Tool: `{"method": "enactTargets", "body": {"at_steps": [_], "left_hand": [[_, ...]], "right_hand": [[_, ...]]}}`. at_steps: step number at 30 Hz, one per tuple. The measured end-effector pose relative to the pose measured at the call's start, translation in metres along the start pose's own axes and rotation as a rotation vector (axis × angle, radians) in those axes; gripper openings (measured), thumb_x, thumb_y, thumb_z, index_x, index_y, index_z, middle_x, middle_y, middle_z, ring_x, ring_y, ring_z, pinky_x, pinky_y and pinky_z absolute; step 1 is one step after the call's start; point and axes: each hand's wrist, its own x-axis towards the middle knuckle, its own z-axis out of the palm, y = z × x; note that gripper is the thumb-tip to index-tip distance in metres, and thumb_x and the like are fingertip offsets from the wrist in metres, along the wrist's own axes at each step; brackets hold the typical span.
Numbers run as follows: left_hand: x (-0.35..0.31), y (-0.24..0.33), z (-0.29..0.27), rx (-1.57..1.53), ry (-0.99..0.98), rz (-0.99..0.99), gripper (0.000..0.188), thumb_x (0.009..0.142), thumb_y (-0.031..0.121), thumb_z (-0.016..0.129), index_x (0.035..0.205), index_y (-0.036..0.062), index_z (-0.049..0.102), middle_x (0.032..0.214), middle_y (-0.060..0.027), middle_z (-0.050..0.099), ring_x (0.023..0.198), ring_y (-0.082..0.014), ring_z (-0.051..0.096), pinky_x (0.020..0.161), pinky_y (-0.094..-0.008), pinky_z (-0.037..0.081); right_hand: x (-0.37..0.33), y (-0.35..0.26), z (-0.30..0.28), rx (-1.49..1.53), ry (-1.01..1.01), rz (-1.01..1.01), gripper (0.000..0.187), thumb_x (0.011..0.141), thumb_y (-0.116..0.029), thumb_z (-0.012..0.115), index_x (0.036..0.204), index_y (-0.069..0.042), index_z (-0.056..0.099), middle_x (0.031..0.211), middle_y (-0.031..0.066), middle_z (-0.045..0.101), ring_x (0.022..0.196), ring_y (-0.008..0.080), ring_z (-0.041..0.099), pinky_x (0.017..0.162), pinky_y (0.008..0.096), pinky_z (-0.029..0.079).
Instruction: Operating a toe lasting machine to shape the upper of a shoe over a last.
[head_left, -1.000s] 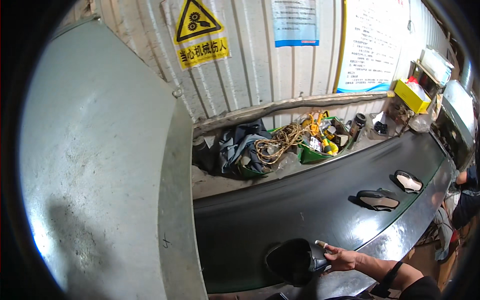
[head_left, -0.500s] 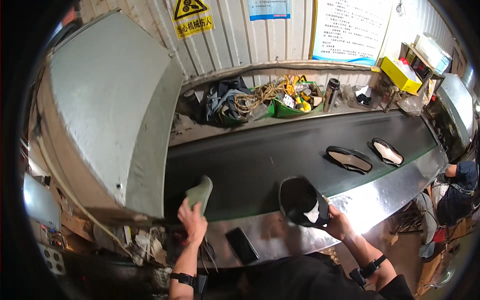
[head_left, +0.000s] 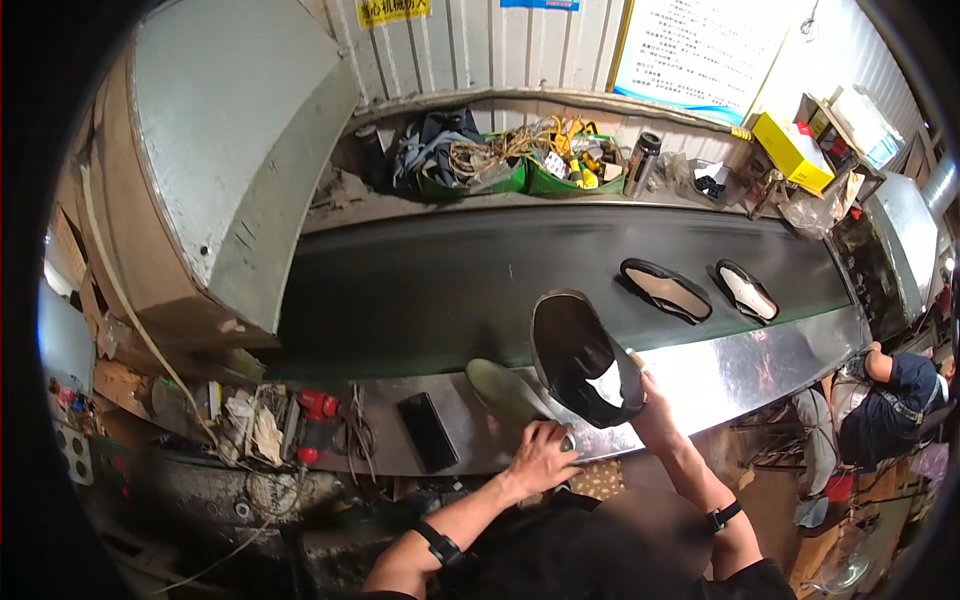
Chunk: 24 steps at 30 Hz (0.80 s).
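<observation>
Head view: a person stands at a steel worktop that edges a long black conveyor belt.
Right hand: fingers closed around the heel of a black shoe, held up over the near edge of the belt, opening toward the camera.
Left hand: fingers curled down on the near end of a green insole lying flat on the worktop, just left of the shoe.
Progress: judging by this, the insole is not yet inside the shoe; fitting it is left.
Done, apparently: two black shoes with pale insoles lie further right on the belt.
Far side: green bins of rope and clutter.
Near left: a dark phone.
</observation>
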Motion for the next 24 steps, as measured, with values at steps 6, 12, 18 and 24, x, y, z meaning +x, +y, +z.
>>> {"method": "enactTargets", "body": {"at_steps": [6,12,18,24], "left_hand": [[0.047,-0.067,-0.066,-2.004,0.455,-1.266,0.051,0.098,0.053,0.056,0.111,0.0064,0.070,0.108,-0.0088,0.073,0.101,-0.0266,0.068,0.094,-0.0432,0.053],[0.011,-0.157,-0.046,-1.174,0.198,-1.420,0.031,0.089,0.028,0.073,0.106,0.0023,0.073,0.105,-0.0132,0.074,0.095,-0.0281,0.070,0.088,-0.0431,0.054],[0.023,-0.159,-0.013,-0.047,0.450,-1.191,0.036,0.092,0.035,0.069,0.108,0.0037,0.074,0.103,-0.0208,0.072,0.098,-0.0406,0.066,0.090,-0.0459,0.051],[0.009,-0.120,0.001,-0.214,0.285,-1.364,0.038,0.091,0.036,0.067,0.086,-0.0009,0.071,0.081,-0.0208,0.071,0.081,-0.0407,0.068,0.075,-0.0472,0.050]], "right_hand": [[-0.066,0.000,0.027,-1.247,-0.309,-0.345,0.048,0.095,-0.024,0.067,0.139,-0.006,0.059,0.085,0.0038,0.066,0.083,0.0230,0.065,0.100,0.0392,0.048],[-0.071,0.074,0.028,-1.718,-0.691,-0.834,0.064,0.081,-0.013,0.077,0.142,-0.013,0.057,0.095,0.0065,0.062,0.098,0.0266,0.062,0.111,0.0502,0.043],[-0.023,0.111,0.037,-1.237,-0.379,-0.854,0.097,0.070,-0.022,0.092,0.148,0.002,0.040,0.145,0.0263,0.042,0.132,0.0487,0.044,0.113,0.0481,0.037],[-0.045,0.084,-0.013,-1.245,-0.469,-0.317,0.098,0.077,-0.018,0.085,0.153,0.005,0.028,0.147,0.0306,0.041,0.142,0.0453,0.038,0.118,0.0466,0.031]]}}
